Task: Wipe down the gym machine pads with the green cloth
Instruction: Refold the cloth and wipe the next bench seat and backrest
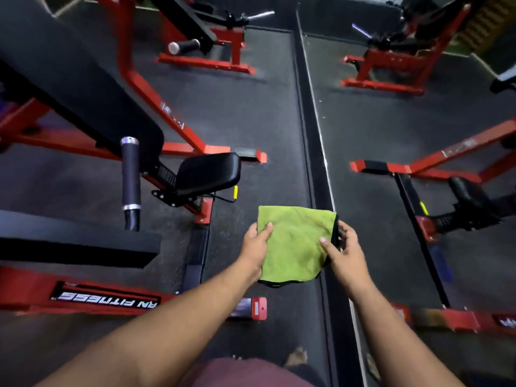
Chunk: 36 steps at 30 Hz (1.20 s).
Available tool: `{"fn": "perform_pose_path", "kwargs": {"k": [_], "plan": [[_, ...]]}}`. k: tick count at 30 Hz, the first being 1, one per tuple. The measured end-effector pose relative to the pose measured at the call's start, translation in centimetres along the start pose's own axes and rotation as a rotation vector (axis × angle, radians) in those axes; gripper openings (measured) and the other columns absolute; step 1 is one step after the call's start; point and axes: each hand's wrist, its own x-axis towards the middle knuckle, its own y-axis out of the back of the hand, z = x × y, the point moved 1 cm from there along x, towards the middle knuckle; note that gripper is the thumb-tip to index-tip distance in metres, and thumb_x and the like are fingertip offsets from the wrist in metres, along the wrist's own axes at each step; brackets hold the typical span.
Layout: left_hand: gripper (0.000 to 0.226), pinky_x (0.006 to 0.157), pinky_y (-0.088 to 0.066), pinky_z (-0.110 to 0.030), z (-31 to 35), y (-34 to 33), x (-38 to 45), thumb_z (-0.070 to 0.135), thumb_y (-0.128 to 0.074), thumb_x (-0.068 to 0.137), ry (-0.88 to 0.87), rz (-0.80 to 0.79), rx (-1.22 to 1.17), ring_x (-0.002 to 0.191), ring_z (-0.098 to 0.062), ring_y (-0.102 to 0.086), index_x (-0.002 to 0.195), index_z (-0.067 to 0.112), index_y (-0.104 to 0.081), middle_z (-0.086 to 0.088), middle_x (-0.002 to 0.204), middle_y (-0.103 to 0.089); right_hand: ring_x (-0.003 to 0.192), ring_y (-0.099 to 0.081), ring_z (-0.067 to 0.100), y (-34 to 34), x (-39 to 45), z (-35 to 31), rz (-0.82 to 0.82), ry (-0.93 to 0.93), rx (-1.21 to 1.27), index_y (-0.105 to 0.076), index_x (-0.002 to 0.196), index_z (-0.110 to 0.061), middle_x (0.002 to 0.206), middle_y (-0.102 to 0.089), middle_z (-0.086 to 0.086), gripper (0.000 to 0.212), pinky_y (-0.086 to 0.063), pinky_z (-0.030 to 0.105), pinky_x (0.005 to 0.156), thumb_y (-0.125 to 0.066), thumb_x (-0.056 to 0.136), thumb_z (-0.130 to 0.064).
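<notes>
I hold the cloth (293, 244) flat over the floor (251, 107) with 2 hands: left hand (255, 247) grips its left edge, thumb on top; right hand (344, 251) pinches its right edge, fingers (325, 245) curled round it. The seat pad (208, 171) sits just ahead-left, the back pad (69, 88) beyond it.

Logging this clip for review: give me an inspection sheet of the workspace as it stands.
Surface: dark rubber floor, no table.
Job's things: green cloth, folded, held in the air clear of the pads; black seat pad and long back pad on the red-framed machine.
Clutter: nothing seen.
Grippers: left hand and right hand each pinch a side of the cloth.
Cables: nothing seen.
Surroundings: wall mirror at right, more red machines behind.
</notes>
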Motion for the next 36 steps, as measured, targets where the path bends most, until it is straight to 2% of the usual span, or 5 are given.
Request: {"fn": "perform_pose_path", "kwargs": {"k": [5, 9, 25, 30, 36], "plan": [[0.006, 0.087, -0.059, -0.047, 2.3, -2.8, 9.3, 0.018, -0.061, 0.101, -0.118, 0.170, -0.030, 0.095, -0.029, -0.072, 0.106, 0.017, -0.065, -0.011, 0.104, -0.076, 0.122, -0.060, 0.013, -2.3, 13.8, -0.9, -0.127, -0.097, 0.089, -0.047, 0.143, -0.027, 0.130, -0.061, 0.001, 0.071, -0.047, 0.041, 0.111, -0.082, 0.083, -0.041], [0.017, 0.094, -0.057, -0.055, 4.0, -4.4, 15.6, 0.031, -0.067, 0.095, -0.147, 0.414, -0.078, 0.103, -0.031, -0.073, 0.108, 0.022, -0.070, -0.010, 0.110, -0.077, 0.098, -0.072, 0.011, -5.3, 25.4, -3.9, -0.446, -0.100, 0.025, -0.070, 0.102, -0.026, 0.105, -0.076, -0.005, 0.011, -0.055, 0.034, 0.093, -0.075, 0.093, -0.026], [0.004, 0.070, -0.054, -0.020, 9.0, 0.9, 40.3, 0.024, -0.061, 0.101, -0.095, 0.923, -0.293, 0.088, -0.013, -0.068, 0.099, 0.020, -0.059, 0.001, 0.100, -0.071, 0.116, -0.058, 0.038, -32.0, 51.8, -9.6, -0.567, 0.516, -0.778, -0.048, 0.120, -0.015, 0.123, -0.063, 0.011, 0.041, -0.044, 0.052, 0.094, -0.068, 0.094, -0.040], [0.011, 0.087, -0.058, -0.045, 8.5, 4.4, 49.4, 0.030, -0.063, 0.100, 0.020, 0.929, -0.355, 0.097, -0.024, -0.069, 0.101, 0.019, -0.059, -0.006, 0.107, -0.072, 0.124, -0.050, 0.039, -41.9, 57.5, -7.9, -0.561, 0.698, -0.922, -0.047, 0.133, -0.011, 0.128, -0.055, 0.013, 0.054, -0.041, 0.060, 0.098, -0.066, 0.093, -0.041], [0.046, 0.101, -0.042, -0.041, 5.5, 10.2, 55.2, 0.044, -0.033, 0.097, 0.342, 1.204, 0.302, 0.121, -0.034, -0.053, 0.120, 0.025, -0.069, -0.010, 0.130, -0.062, 0.157, 0.009, 0.032, -50.8, 59.8, 0.6, -1.117, 0.649, -1.304, -0.001, 0.159, -0.049, 0.171, 0.006, -0.003, 0.097, -0.010, 0.084, 0.106, -0.040, 0.080, -0.090]]}}
